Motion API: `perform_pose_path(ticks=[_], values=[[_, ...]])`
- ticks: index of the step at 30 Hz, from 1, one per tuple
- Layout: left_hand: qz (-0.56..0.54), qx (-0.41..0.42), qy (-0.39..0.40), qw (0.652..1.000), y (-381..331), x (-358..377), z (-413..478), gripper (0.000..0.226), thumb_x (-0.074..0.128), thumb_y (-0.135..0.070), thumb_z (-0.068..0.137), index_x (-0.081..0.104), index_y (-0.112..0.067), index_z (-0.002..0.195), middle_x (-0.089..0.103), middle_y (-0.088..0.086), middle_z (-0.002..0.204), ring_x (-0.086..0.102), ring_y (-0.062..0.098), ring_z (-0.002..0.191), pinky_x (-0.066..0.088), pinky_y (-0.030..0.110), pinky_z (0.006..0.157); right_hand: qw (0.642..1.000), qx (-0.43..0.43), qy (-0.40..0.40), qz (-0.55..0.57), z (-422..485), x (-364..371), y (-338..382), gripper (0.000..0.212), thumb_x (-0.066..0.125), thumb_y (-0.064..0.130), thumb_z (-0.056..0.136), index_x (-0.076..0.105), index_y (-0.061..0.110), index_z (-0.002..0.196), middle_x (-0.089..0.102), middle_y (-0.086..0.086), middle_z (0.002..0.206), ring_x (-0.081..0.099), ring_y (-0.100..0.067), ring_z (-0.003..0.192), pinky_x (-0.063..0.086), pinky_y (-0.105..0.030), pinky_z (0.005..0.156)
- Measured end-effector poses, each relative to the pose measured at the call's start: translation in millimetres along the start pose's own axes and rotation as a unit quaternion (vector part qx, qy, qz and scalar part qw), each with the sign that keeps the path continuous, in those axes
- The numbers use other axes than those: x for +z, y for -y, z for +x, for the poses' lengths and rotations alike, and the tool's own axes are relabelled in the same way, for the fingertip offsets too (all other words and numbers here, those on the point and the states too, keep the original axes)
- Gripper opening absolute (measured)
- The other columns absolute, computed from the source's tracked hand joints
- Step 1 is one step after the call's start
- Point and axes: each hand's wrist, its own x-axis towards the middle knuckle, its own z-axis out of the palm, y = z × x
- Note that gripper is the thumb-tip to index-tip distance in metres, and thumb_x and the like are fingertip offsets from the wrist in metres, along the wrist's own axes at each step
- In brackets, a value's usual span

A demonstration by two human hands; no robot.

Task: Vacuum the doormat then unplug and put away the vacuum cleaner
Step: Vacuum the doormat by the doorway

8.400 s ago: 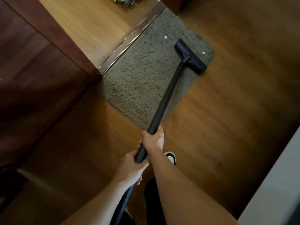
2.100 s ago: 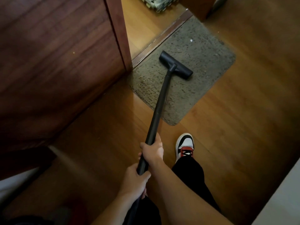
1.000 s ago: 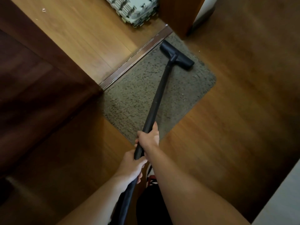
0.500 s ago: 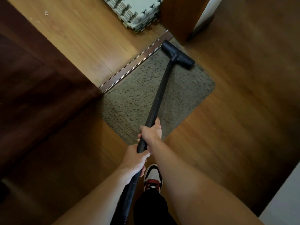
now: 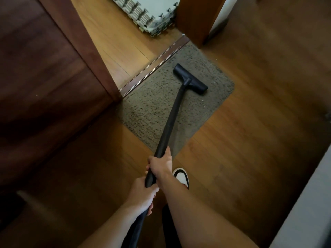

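A grey-brown shaggy doormat [image 5: 157, 108] lies on the wooden floor against a door threshold. The black vacuum wand [image 5: 172, 119] runs from my hands up to its black floor nozzle [image 5: 190, 80], which rests on the mat's far half. My right hand [image 5: 161, 164] grips the wand higher up. My left hand [image 5: 141, 196] grips it just below, where the wand meets the hose. The vacuum's body, cord and plug are out of view.
A dark wooden door [image 5: 44, 83] stands open at the left. A metal threshold strip [image 5: 154, 66] borders the mat. Stacked foam puzzle tiles [image 5: 150, 13] sit beyond the doorway by a door frame post [image 5: 195, 18]. My shoe [image 5: 181, 177] is near the mat. A pale surface [image 5: 308, 203] fills the lower right.
The nozzle has been pulled back from the mat's far corner by the threshold towards the mat's middle. Both hands keep their hold on the wand.
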Motion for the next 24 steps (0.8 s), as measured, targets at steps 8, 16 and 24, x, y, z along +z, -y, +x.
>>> perform_pose_path(ticks=[8, 16, 24], values=[[0.077, 0.006, 0.037, 0.996, 80, -32, -23, 0.012, 0.058, -0.012, 0.094, 0.06, -0.006, 0.083, 0.051, 0.002, 0.055, 0.046, 0.014, 0.042, 0.039, 0.023, 0.042, 0.999, 0.021, -0.013, 0.037, -56, 25, -72, 0.087, 0.063, 0.006, 0.093, 0.017, 0.038, 0.16, 0.065, -0.01, 0.097, 0.06, -0.012, 0.049, 0.055, -0.028, 0.052], [0.111, 0.018, 0.064, 0.992, 103, -28, -23, 0.011, 0.063, -0.017, 0.092, 0.067, -0.008, 0.088, 0.06, 0.001, 0.056, 0.05, 0.023, 0.054, 0.039, 0.028, 0.047, 0.995, 0.031, -0.045, 0.079, -67, 18, -94, 0.089, 0.062, 0.005, 0.092, 0.017, 0.041, 0.16, 0.066, -0.011, 0.091, 0.06, -0.011, 0.046, 0.056, -0.03, 0.051], [0.145, 0.012, 0.069, 0.987, 58, 7, -9, 0.014, 0.056, -0.017, 0.097, 0.058, -0.009, 0.085, 0.053, 0.001, 0.05, 0.048, 0.016, 0.041, 0.04, 0.028, 0.043, 0.997, 0.02, -0.044, 0.061, -36, -17, -66, 0.086, 0.061, 0.007, 0.093, 0.015, 0.037, 0.161, 0.065, -0.009, 0.086, 0.06, -0.012, 0.047, 0.058, -0.032, 0.053]])
